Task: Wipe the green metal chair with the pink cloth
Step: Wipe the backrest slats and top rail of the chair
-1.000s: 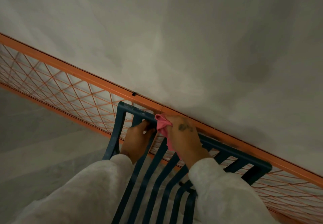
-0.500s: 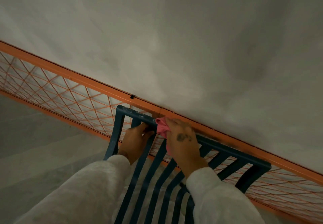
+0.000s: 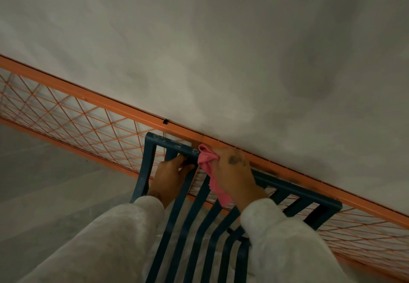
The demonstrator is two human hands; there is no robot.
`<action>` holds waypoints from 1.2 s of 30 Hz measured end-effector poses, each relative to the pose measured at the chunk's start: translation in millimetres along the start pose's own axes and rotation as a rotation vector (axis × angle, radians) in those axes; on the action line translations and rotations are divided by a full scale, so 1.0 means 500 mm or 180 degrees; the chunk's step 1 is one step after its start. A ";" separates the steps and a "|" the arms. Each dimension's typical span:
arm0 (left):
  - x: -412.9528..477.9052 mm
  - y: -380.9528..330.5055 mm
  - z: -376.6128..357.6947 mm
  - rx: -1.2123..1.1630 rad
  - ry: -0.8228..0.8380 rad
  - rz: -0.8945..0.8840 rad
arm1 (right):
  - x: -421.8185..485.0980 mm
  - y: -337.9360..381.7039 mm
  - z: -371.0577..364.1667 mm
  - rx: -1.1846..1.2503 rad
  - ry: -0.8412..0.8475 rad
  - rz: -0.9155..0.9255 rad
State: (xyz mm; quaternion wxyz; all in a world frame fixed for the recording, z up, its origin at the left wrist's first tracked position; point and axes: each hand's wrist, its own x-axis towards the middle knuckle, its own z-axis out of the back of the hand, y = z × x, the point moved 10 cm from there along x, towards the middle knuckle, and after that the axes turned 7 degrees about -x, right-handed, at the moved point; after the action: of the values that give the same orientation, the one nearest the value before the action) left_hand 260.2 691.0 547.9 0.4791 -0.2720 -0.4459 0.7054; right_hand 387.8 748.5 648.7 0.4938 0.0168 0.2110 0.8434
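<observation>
Just past the left hand (image 3: 170,177) and right hand (image 3: 235,172), an orange mesh fence (image 3: 99,99) runs close behind the green metal chair (image 3: 170,144), with the wall (image 3: 221,39) above it, barring forward reach. Below them, the slats (image 3: 176,207) leave narrow gaps. Left of the left hand is open floor (image 3: 44,183).

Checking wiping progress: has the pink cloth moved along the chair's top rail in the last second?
No. The pink cloth sits as far from the top-left corner of the chair as before.

An orange metal fence (image 3: 115,105) with diamond wire mesh (image 3: 66,125) runs slantwise along a grey plastered wall (image 3: 221,39), a small black clip (image 3: 165,121) on its top rail, grey floor (image 3: 44,185) below.
</observation>
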 end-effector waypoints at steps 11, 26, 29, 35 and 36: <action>-0.002 -0.003 0.005 -0.0013 0.0074 0.0021 | -0.039 -0.125 0.035 -0.0145 -0.0262 -0.0223; -0.026 0.044 0.129 0.0039 -0.0873 0.0541 | 0.030 0.035 -0.019 0.0103 -0.0156 0.0096; -0.021 0.022 0.108 0.0372 -0.0700 0.0275 | 0.044 0.076 -0.043 -0.0221 -0.0078 0.0152; -0.016 0.072 0.104 0.0762 -0.0155 0.0430 | -0.007 0.048 -0.031 -0.0528 -0.0247 0.0573; -0.018 0.077 0.106 0.0753 -0.0099 0.0417 | -0.012 0.029 -0.016 -0.0505 -0.0267 0.0499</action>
State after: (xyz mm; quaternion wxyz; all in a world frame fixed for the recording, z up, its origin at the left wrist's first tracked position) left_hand 204.3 657.7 537.3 0.4538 -0.2312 -0.3483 0.7870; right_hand 377.1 734.4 647.9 0.4345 0.0294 0.1207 0.8920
